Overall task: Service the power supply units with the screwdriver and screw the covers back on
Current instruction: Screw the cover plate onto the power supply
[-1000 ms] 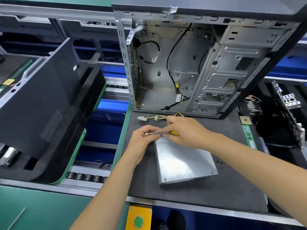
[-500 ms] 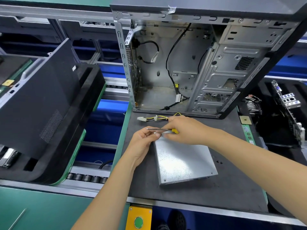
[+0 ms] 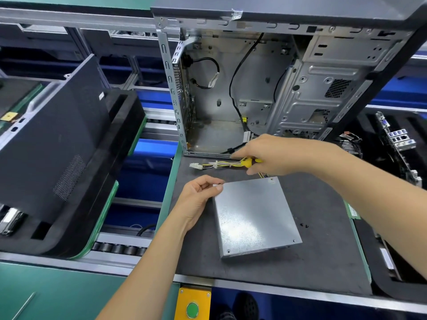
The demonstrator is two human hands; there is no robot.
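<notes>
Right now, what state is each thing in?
PSU: flat on the mat, cover on.
Screwdriver: gripped, off the PSU.
Right hand: grips the screwdriver.
Left hand: fingers pinched at the PSU's corner.
Case: open, upright.
Loose screws: on the mat.

A dark mat (image 3: pixel 318 257) carries the power supply unit (image 3: pixel 254 218), just right of the left hand (image 3: pixel 198 199). Its yellow cable bundle (image 3: pixel 217 164) lies beside the right hand (image 3: pixel 277 155). Small black screws (image 3: pixel 304 225) lie below the right forearm, and an open computer case (image 3: pixel 288 93) stands beyond both hands.

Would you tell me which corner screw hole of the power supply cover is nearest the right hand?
The far right hole, just below the right hand; the two near-edge ones lie toward the person.
</notes>
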